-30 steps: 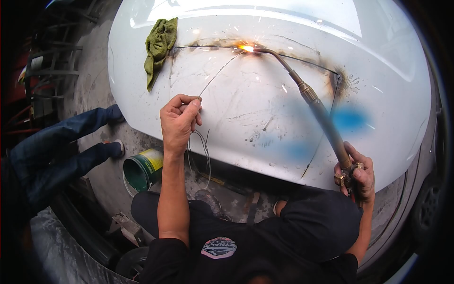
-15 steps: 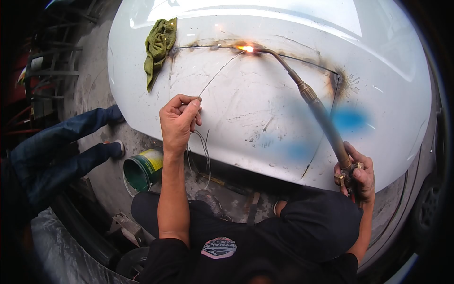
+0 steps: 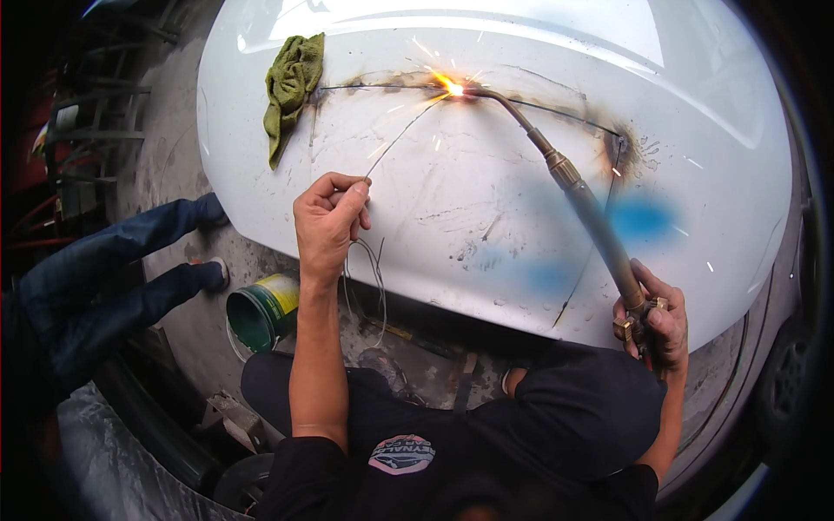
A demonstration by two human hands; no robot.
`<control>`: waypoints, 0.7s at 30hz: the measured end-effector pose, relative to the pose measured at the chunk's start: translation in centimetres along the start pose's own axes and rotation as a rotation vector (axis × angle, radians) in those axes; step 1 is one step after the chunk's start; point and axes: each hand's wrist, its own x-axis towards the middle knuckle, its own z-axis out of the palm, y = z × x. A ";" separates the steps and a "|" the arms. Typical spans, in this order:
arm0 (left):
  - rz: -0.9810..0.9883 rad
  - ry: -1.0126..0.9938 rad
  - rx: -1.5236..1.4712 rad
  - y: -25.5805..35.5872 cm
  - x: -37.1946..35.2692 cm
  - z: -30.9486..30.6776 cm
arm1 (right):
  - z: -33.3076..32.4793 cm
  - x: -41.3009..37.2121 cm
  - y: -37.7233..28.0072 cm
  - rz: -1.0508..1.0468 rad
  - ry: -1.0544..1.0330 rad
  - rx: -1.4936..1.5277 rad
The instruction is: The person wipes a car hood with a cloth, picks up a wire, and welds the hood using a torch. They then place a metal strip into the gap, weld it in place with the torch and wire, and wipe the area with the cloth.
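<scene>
Between thumb and fingers, my left hand [image 3: 333, 221] pinches a thin filler wire [image 3: 401, 133]. Its far end reaches the bright flame, and its slack hangs in a loop below my hand. My right hand [image 3: 660, 317] is wrapped round the valve end of a welding torch [image 3: 599, 230]. The torch's bent tip points at a scorched seam [image 3: 560, 110] in a white car panel [image 3: 434, 234]. Sparks fly from the glowing spot where tip and wire meet. The wire's very end is lost in the glare.
A crumpled green cloth [image 3: 294, 87] lies on the panel left of the seam. Blue paint [image 3: 643, 217] marks the right side. A green bucket [image 3: 261, 311] stands on the floor at left, near another person's legs [image 3: 122, 252]. A wheel [image 3: 786, 378] shows at far right.
The flame spot has flared brighter and now throws sparks up and outward over the panel. Both hands, the wire and the torch stay almost exactly in place.
</scene>
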 end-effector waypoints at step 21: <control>0.007 0.008 -0.002 0.0 0.1 0.1 | 0.2 0.0 -0.2 0.015 0.005 -0.012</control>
